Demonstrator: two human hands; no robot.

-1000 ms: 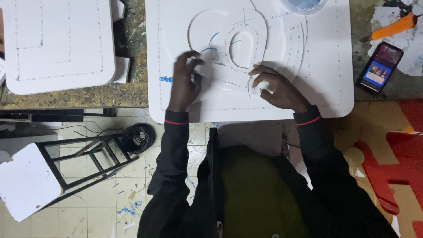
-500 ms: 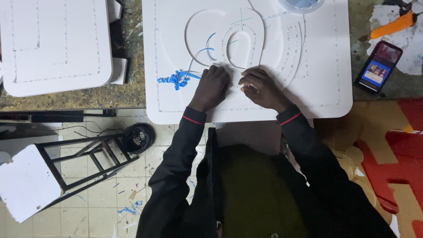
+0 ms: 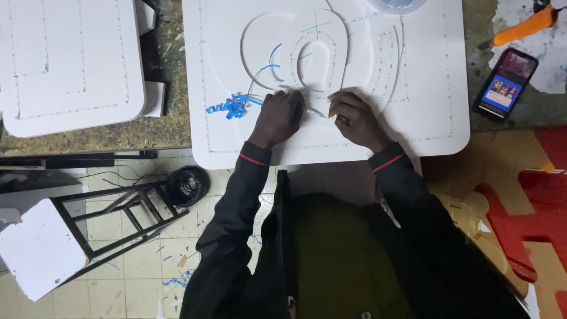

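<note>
Both hands worked the near edge of the white board (image 3: 425,71), which lay on the table (image 3: 171,127). The left hand (image 3: 282,115) was closed in a narrow grip, seemingly on the blue film strip (image 3: 233,106) curling off just left of it. The right hand (image 3: 354,115) pinched at the raised arch cut-out (image 3: 316,35); what it held I could not tell. A phone (image 3: 505,84) lay right of the board
</note>
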